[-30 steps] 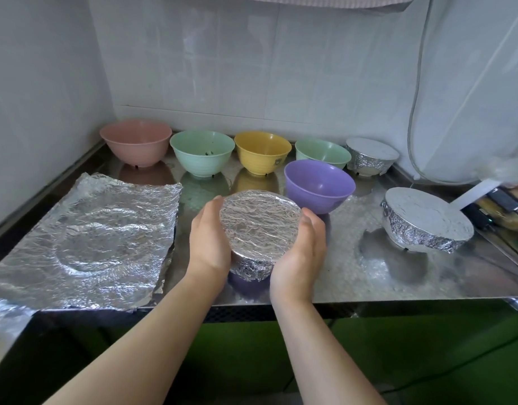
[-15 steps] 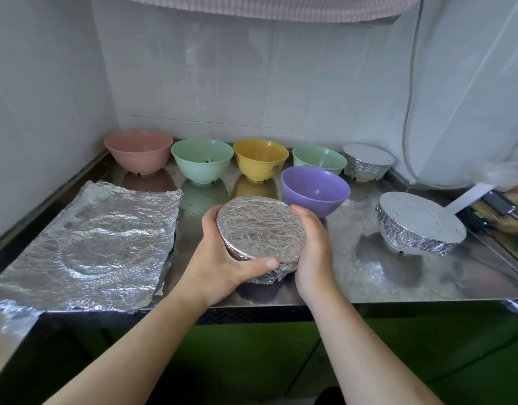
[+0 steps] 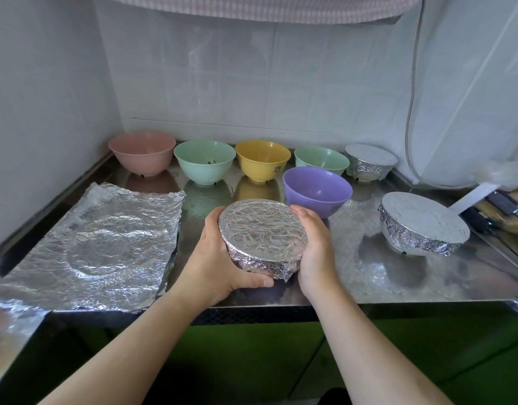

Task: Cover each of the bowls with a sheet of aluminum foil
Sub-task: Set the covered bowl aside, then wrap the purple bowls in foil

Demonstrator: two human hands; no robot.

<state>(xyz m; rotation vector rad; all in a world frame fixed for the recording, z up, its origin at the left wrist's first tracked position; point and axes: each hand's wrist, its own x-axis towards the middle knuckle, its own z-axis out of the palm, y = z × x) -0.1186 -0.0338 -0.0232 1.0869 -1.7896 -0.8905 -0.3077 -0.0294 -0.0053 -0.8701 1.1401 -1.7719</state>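
Observation:
A foil-wrapped bowl (image 3: 263, 235) sits between my hands near the counter's front edge, tilted toward me. My left hand (image 3: 214, 258) grips its left side with the thumb curled under the front. My right hand (image 3: 316, 247) cups its right side. A crumpled foil sheet (image 3: 97, 247) lies flat at the left. Uncovered bowls stand behind: pink (image 3: 142, 153), mint (image 3: 205, 162), yellow (image 3: 262, 160), green (image 3: 322, 160) and purple (image 3: 317, 191). Two covered bowls stand at the right, one at the back (image 3: 370, 162), one nearer (image 3: 421, 226).
The steel counter (image 3: 398, 279) ends in a front edge just below my wrists. Tiled walls close off the back and left. A white cable (image 3: 409, 118) hangs at the right, above a white handle and dark gadgets (image 3: 497, 206).
My left thumb has slid under the bowl's front and both hands have tilted the covered bowl toward me. The view has shifted slightly.

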